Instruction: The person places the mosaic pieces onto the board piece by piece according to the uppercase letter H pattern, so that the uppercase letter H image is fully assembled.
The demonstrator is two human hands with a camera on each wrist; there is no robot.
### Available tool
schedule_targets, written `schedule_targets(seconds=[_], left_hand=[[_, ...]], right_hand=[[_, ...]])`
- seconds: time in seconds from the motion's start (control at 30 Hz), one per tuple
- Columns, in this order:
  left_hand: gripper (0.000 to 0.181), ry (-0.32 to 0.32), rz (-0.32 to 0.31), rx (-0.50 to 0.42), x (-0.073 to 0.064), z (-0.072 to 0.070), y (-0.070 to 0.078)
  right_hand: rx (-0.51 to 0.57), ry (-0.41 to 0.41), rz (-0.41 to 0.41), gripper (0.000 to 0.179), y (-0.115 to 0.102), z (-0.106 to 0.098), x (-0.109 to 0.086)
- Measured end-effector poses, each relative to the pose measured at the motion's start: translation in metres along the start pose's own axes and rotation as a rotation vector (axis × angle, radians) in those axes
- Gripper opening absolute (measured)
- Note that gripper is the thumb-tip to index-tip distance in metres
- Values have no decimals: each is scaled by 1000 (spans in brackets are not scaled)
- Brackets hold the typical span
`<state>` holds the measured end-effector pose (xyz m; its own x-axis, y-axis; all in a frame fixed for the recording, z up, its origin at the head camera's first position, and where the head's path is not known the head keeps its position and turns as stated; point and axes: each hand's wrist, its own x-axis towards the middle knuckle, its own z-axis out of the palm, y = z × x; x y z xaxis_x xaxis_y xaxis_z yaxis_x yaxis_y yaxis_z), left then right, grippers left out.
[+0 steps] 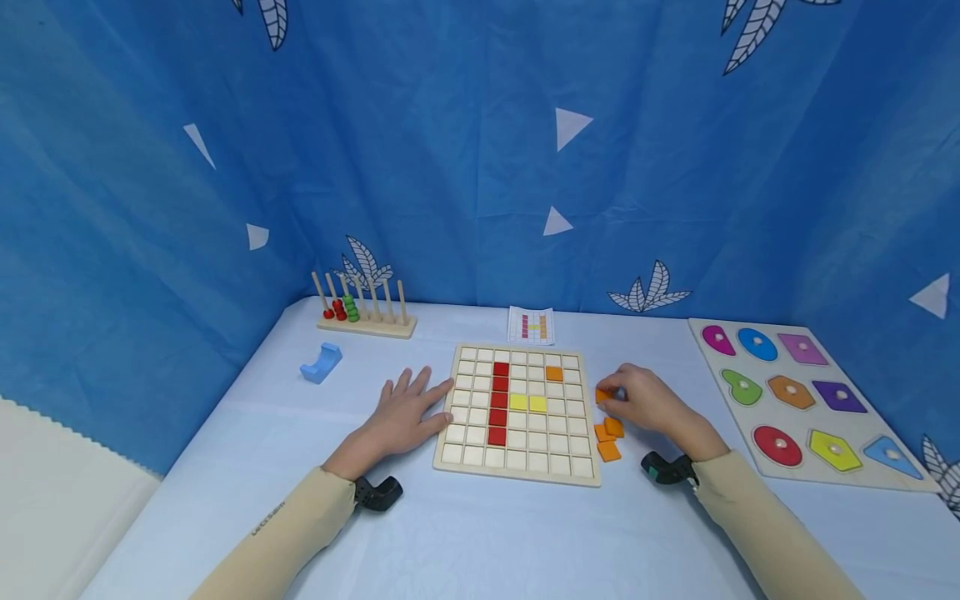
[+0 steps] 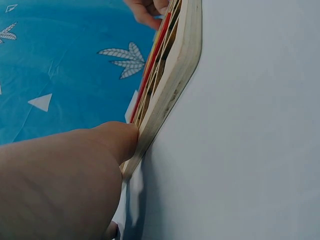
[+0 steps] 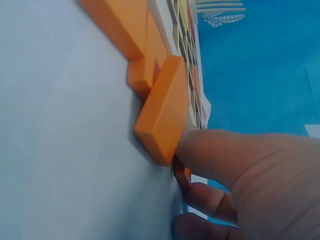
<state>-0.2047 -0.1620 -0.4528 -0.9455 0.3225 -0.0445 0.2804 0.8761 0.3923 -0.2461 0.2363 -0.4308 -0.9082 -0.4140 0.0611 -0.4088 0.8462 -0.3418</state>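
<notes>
A wooden grid board [image 1: 517,477] lies on the table with a column of red tiles [image 1: 498,400], two yellow tiles [image 1: 528,403] and one orange tile [image 1: 553,373] in its cells. Fingers spread, my left hand [image 1: 401,417] rests on the table and touches the board's left edge; its thumb [image 2: 120,140] is against the board side. My right hand [image 1: 648,400], right of the board, pinches an orange tile [image 3: 183,174] between thumb and fingers, partly hidden. Several loose orange tiles [image 1: 609,451] lie just nearer to me, some overlapping.
Behind the board is a small pattern card [image 1: 531,326]. At the back left stand a peg rack with beads [image 1: 367,327] and a blue curved block [image 1: 321,363]. A shape puzzle board [image 1: 810,408] lies at the right. A blue curtain [image 1: 480,167] hangs behind the table.
</notes>
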Motion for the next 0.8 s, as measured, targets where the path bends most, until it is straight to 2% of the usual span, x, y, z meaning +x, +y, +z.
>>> schedule_targets(seconds=[0.8], left_hand=[[62, -1, 0, -1, 0, 0, 0]], right_hand=[[19, -11, 8, 25, 1, 1, 1]])
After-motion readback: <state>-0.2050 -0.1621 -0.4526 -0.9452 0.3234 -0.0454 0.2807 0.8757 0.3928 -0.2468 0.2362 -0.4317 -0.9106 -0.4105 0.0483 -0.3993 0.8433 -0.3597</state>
